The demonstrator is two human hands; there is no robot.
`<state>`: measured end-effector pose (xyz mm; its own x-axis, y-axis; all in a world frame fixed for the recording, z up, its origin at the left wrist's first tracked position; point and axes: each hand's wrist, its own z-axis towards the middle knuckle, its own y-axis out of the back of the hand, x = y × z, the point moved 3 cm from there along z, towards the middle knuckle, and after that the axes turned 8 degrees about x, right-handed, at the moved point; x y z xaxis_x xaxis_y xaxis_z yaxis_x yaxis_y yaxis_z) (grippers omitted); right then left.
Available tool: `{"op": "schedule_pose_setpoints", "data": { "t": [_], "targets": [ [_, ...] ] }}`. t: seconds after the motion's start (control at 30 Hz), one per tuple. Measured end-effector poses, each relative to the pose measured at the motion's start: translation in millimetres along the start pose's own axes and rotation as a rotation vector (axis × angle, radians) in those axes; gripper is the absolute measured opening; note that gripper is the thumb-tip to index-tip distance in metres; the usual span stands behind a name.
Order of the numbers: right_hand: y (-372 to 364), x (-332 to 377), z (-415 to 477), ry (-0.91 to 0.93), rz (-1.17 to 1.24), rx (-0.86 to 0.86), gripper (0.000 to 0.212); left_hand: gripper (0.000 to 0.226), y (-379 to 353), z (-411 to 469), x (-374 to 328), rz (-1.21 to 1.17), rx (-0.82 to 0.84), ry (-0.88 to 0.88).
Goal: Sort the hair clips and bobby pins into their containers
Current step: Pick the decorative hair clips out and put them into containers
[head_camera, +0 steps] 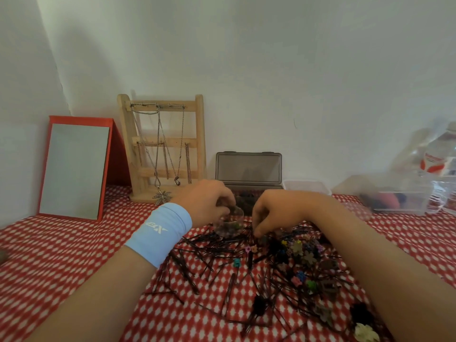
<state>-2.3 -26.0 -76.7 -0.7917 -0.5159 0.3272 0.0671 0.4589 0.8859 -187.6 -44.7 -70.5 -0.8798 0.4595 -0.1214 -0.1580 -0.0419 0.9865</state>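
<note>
Pins (pixel 214 267) & clips (pixel 298 250) lie strewn on cloth (pixel 74 255). Prob. light, thin, slippery: pinch pins mid-shaft, clips by body. L hand (pixel 204 203) grips clear cup (pixel 230 222). R hand (pixel 271 213) curls down into them; can't tell if it's holding anything.

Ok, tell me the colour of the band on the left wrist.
Light blue with a white logo; the wristband shows clearly in the head view.

Red-and-white clothed worktop (pixel 61 255), bobby pins (pixel 197 250) lay strewn across it, hair clips (pixel 299 250) mixed in, along the back stood mirror (pixel 74 169), necklace stand (pixel 200 144), dark case (pixel 248 169), clear box (pixel 394 193), bottle (pixel 441 169)
</note>
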Motion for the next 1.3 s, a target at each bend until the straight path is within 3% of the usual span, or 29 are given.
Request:
{"op": "schedule_pose_setpoints", "data": {
  "t": [0.17,0.3,0.43,0.53,0.7,0.83,1.0,1.2,1.3],
  "targets": [
    [10,2,-1,0.079,0.098,-0.149,0.011,0.012,8,-2,-11,-0.072,0.146,-0.050],
    [5,8,13,0.158,0.120,-0.447,0.014,0.011,1,-5,-25,-0.076,0.312,-0.100],
    [4,11,14,0.164,0.060,-0.499,0.017,0.013,-10,-7,-32,-0.103,0.423,-0.119],
    [11,10,3,0.110,0.000,-0.371,0.008,0.020,-18,-8,-38,-0.107,0.487,-0.126],
    [0,1,2,-0.058,-0.171,0.018,0.015,0.020,-21,-9,-43,-0.097,0.493,-0.133],
    [-6,-3,6,-0.058,-0.136,0.052,0.015,0.024,-24,-11,-44,-0.088,0.574,-0.115],
    [4,-2,-3,-0.022,-0.072,-0.024,0.007,0.019,-25,-12,-41,-0.101,0.598,-0.128],
    [6,8,-7,0.035,0.015,0.030,0.014,0.009,-5,-10,-32,-0.188,0.399,-0.093],
    [-5,16,-1,0.025,-0.030,0.108,0.015,0.009,2,-6,-22,-0.193,0.188,-0.040]
  ]
}}
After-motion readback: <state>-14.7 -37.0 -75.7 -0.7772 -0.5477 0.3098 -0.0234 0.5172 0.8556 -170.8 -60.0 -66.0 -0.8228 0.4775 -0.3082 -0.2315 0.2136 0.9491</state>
